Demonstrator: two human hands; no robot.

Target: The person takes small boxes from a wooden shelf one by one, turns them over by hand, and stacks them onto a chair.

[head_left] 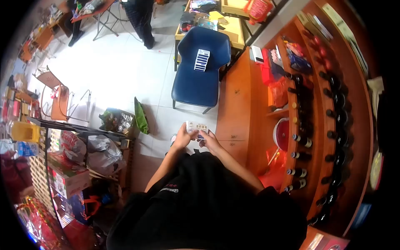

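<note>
Black clothing (200,196) fills the lower middle of my head view, with small pale lettering on it. Just beyond it I have both bare hands together around a white printed card (197,125), or perhaps a small stack; I cannot tell which. The left hand (183,136) pinches its left side, thumb on the face; the right hand (210,142) has its thumb pressed on the lower right part, fingers curled beneath. How the hidden fingers lie, I cannot tell.

To my left stands a dark-framed rack (75,125) with a grey plastic bag (105,155) and a printed carton (68,177). To my right, a wooden cabinet (235,112) holds rows of bottles (302,141). Further forward, a long green leaf (141,116) lies on pale floor tiles (160,83).

Ahead is a blue chair (193,87), an overlapping row of white-and-blue cards (202,61) on it. Behind that I see a cluttered table (236,38); at the far left, a person in dark trousers (139,18) stands near a folding table (96,14).
</note>
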